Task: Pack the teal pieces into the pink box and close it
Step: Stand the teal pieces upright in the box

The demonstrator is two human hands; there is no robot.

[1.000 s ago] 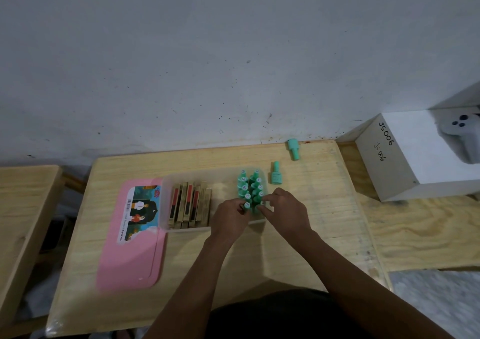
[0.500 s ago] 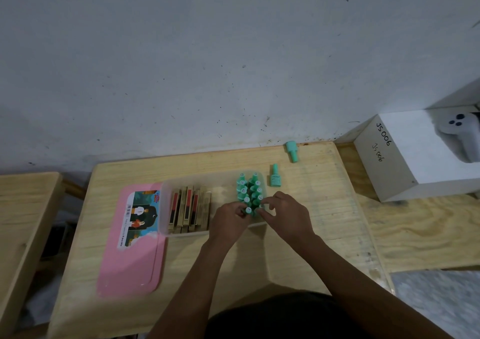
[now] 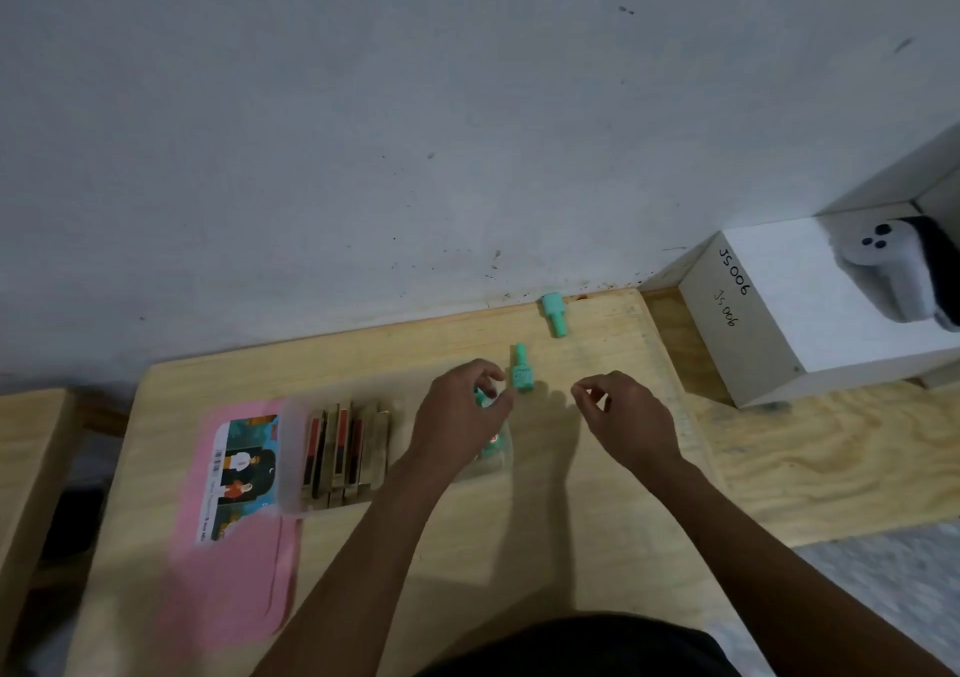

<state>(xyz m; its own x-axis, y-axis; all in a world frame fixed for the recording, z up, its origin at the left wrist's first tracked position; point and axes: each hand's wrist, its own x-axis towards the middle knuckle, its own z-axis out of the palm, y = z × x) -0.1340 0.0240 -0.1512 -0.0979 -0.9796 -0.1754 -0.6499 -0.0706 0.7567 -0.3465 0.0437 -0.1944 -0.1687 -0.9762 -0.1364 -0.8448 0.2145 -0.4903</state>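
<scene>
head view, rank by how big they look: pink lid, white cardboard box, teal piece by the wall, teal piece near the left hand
1. White cardboard box, though partly cut off by the frame.
2. Flat pink lid.
3. The two loose teal bottle-shaped pieces, by the wall and near the left hand, look alike; no ranking.

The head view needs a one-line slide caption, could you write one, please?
Left hand over the teal pieces in the clear tray, right hand empty, two teal pieces on the table.

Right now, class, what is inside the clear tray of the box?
The clear tray holds a row of tan and red pieces standing on edge at its left. The left hand covers most of the teal pieces.
</scene>
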